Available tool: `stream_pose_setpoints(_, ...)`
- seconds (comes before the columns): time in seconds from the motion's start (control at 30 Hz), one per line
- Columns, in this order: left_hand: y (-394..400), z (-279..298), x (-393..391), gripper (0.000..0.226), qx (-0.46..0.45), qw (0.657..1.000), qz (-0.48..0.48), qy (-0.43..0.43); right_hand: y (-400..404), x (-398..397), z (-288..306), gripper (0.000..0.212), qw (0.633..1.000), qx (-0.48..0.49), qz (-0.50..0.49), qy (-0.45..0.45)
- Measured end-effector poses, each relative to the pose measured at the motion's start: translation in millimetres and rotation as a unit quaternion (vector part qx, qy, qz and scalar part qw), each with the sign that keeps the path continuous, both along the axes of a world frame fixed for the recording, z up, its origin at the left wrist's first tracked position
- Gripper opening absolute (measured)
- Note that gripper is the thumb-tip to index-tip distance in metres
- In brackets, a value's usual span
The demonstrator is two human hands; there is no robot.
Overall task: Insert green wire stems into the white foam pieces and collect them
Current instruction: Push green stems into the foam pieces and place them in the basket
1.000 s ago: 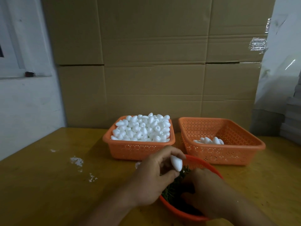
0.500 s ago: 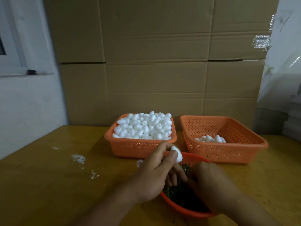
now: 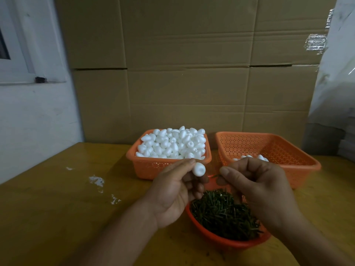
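The left hand pinches 1 white foam piece between thumb and fingertips, its remaining fingers curled beneath, raised above the table. Just right of it, the right hand has its fingers curled inward, thumb against forefinger; a thin green wire stem shows at the pinch, its tip pointing toward the foam piece but apart from it. Only a short bit of the stem is visible.

Below and between both hands sits a round orange bowl holding a heap of green wire stems, near the front edge of the yellow wooden table. Beyond the hands stand 2 orange perforated baskets side by side. The left basket is heaped with white foam pieces. The right basket holds only a few white pieces at its near wall, partly hidden by the right hand.

White flecks lie on the table to the left. A wall of cardboard boxes rises behind the baskets, with a white wall at far left.
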State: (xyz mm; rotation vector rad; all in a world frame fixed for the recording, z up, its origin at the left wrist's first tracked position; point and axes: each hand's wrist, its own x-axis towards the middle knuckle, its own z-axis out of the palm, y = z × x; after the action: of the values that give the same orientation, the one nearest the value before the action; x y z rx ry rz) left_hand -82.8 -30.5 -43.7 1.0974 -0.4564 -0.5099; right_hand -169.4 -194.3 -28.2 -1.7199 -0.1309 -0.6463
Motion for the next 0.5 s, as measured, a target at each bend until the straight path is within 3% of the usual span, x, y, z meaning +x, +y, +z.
stream_pose_setpoints(0.5, 0.6, 0.3, -1.0, 0.028, 0.022, 0.999, -0.013, 0.031, 4.1, 0.7, -6.2, 0.021, 0.997, -0.074, -0.021, -0.018)
